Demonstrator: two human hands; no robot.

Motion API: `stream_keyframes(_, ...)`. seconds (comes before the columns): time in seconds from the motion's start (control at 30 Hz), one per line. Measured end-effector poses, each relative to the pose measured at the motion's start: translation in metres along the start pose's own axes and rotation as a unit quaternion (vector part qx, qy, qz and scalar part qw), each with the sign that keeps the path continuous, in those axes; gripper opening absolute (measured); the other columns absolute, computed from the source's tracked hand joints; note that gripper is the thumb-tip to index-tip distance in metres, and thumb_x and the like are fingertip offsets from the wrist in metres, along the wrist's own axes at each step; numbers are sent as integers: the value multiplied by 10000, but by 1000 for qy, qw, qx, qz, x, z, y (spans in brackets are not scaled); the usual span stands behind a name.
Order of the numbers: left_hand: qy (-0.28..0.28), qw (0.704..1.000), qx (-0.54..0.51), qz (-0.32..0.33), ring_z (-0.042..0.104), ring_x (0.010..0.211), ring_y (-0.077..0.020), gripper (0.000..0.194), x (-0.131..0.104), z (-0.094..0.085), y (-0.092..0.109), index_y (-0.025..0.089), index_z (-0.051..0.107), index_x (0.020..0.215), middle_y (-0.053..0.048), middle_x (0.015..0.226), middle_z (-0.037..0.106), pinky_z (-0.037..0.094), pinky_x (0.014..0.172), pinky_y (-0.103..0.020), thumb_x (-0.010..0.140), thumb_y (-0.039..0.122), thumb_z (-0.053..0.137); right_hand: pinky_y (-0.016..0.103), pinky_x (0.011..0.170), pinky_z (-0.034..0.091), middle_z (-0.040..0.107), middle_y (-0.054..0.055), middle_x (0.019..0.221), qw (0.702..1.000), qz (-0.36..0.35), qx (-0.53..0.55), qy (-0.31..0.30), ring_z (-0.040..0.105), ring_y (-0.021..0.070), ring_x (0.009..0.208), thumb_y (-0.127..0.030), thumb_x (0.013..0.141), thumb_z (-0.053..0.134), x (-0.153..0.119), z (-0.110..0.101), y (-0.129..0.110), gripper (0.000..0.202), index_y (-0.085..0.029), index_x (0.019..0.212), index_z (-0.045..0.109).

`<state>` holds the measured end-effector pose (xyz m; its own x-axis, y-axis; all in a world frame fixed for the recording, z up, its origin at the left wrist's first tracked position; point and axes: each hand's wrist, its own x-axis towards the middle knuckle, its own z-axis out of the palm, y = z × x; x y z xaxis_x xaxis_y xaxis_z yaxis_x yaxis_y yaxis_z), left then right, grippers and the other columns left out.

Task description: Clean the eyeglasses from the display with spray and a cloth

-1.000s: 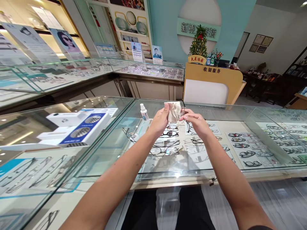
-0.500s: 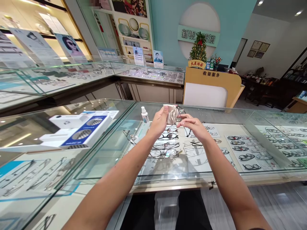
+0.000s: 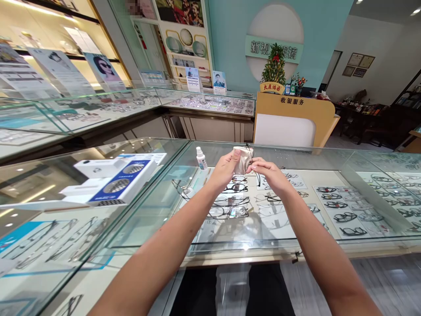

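Observation:
My left hand (image 3: pixel 226 169) is closed on a pale cloth (image 3: pixel 242 158), thumb lying on top of it. My right hand (image 3: pixel 265 170) pinches a pair of dark thin-framed eyeglasses (image 3: pixel 250 153) at the cloth's right edge; part of the frame is covered by the cloth and fingers. Both hands are held close together above the glass display counter (image 3: pixel 237 241). A small white spray bottle (image 3: pixel 201 159) stands upright on the glass, left of my left hand. Under the glass, several eyeglasses (image 3: pixel 230 212) lie in rows below my hands.
An open white and blue box (image 3: pixel 123 182) rests on the counter at left. More frames (image 3: pixel 345 217) lie on cards inside the case at right. Beyond the counter stand a wooden cashier desk (image 3: pixel 324 118) and another glass showcase (image 3: pixel 131 105).
The cloth and eyeglasses have turned between my hands, and my right fingers have closed in nearer to the cloth. The whole view has shifted slightly.

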<state>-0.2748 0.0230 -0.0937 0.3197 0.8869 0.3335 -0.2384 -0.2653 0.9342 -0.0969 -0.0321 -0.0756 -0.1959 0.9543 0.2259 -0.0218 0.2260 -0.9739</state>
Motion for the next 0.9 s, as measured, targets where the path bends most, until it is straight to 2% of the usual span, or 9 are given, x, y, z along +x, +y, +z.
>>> stream_keyframes(0.17, 30, 999, 17, -10, 644, 740, -200, 840, 1, -2, -1, 162, 743, 947, -48, 748, 713, 496, 702, -302, 796, 978, 613, 444, 1255, 299, 656, 75, 1165, 1000, 4, 15, 15, 496, 305, 1410, -505, 779, 817, 0, 1, -1, 240, -270, 729, 821)
stream_keyframes(0.23, 20, 1000, 14, -17, 623, 714, -196, 822, 1, -2, 0, 170, 738, 947, -31, 705, 676, 476, 680, -299, 805, 970, 615, 443, 1251, 308, 652, 71, 1167, 1000, 7, 5, 12, 506, 299, 1391, -489, 786, 806, 0, 2, 0, 230, -266, 730, 819)
stream_keyframes(0.33, -3, 1000, -8, -26, 549, 639, -160, 779, -1, 0, 1, 185, 718, 913, 1, 665, 609, 427, 623, -284, 784, 951, 670, 435, 1209, 366, 644, 64, 1133, 1000, 6, 4, 16, 575, 275, 1267, -471, 790, 791, 0, 4, 2, 232, -247, 732, 816)
stream_keyframes(0.47, 1, 999, -32, -25, 487, 582, -126, 741, -1, 1, 1, 185, 695, 843, 9, 669, 600, 376, 554, -268, 744, 917, 751, 422, 1131, 422, 666, 49, 1017, 999, -4, 9, 31, 618, 243, 1090, -462, 792, 771, 1, 5, 3, 244, -235, 715, 812)
stream_keyframes(0.6, 2, 998, -55, -36, 536, 619, -125, 710, 0, 1, 4, 171, 728, 869, -5, 714, 661, 415, 569, -255, 664, 833, 884, 413, 1080, 447, 665, 35, 902, 999, -33, 7, 40, 619, 234, 999, -459, 788, 777, 1, 6, 0, 249, -242, 666, 796)
stream_keyframes(0.73, -27, 998, -56, -26, 651, 744, -170, 645, -1, 2, 10, 153, 763, 960, -50, 827, 758, 506, 695, -286, 605, 628, 1017, 411, 1089, 437, 641, 33, 891, 998, -42, 21, 45, 606, 247, 1056, -467, 777, 796, 1, 7, 0, 248, -253, 651, 798)
stream_keyframes(0.8, -31, 998, -41, -27, 643, 702, -168, 600, -3, 2, 12, 149, 759, 952, -37, 770, 748, 501, 680, -290, 605, 557, 1030, 411, 1087, 438, 620, 29, 906, 998, -38, 24, 34, 595, 244, 1061, -480, 768, 812, 0, 8, 1, 252, -254, 656, 804)
stream_keyframes(0.9, -2, 1000, -16, -15, 603, 624, -149, 560, -6, 3, 15, 153, 731, 865, -19, 710, 723, 470, 608, -278, 604, 558, 1017, 412, 1074, 442, 603, 25, 916, 999, -38, 21, 7, 591, 232, 1026, -507, 779, 825, -1, 9, 0, 286, -251, 654, 799)
